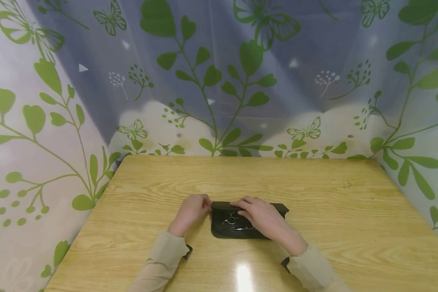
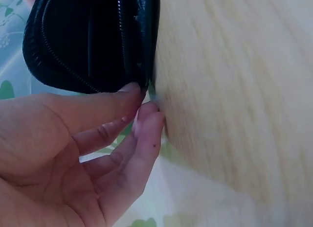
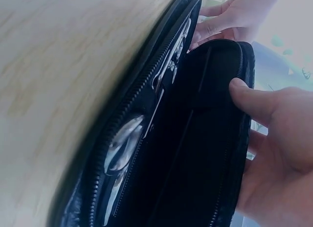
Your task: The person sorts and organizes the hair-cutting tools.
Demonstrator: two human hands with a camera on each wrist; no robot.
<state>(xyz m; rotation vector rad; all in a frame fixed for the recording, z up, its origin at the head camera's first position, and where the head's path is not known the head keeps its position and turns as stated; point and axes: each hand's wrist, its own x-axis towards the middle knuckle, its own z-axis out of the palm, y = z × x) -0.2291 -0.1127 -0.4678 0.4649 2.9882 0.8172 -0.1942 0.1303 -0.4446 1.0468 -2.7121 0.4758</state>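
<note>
A black zippered case point(image 1: 222, 234) lies part-way open on the table, its lid point(image 3: 220, 65) tilted up along the far side. Shiny metal tools point(image 3: 124, 144) are tucked into the lower half; ring handles point(image 1: 232, 220) like those of scissors show in the head view. My left hand point(image 1: 191, 211) is at the case's left end, thumb and fingertips pinching its corner by the zip. With my right hand point(image 1: 260, 215) I hold the lid, thumb on the inner face and fingers behind it. That hand hides the right part of the case in the head view.
The wooden table point(image 1: 160, 174) extends around the case on all sides. A curtain point(image 1: 219, 93) printed with green leaves and butterflies hangs behind it and along both sides. Dark straps point(image 1: 188, 252) show at both wrists.
</note>
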